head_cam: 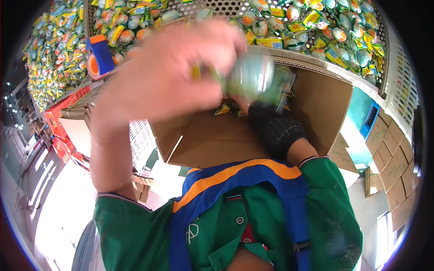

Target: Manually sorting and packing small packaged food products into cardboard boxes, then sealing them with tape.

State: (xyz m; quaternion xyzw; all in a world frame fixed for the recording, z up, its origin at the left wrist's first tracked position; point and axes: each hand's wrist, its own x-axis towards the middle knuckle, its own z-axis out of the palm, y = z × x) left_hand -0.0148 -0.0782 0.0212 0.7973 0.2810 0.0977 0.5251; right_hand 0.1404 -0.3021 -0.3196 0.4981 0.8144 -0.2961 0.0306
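My left hand (190,64), strongly blurred, is raised over the left part of an open cardboard box (217,145). Its thumb and fingers are curved; a yellow-green patch shows between them, but whether it is held cannot be told. A blurred clear plastic thing with green parts (254,78) is beside the fingertips, over the box. Below it my right hand (241,103) reaches into the box, mostly hidden, its forearm in a black checked sleeve cover. Small yellow-and-green packets (223,110) lie in the box near it. What my right hand touches is unclear.
Beyond the box, a perforated metal tray (225,7) holds many wrapped egg-shaped items (261,27). A blue-and-orange tape dispenser (101,56) is at its left edge. Red crates (62,142) stand left; stacked cartons (393,162) and a white plastic basket (400,67) are at right.
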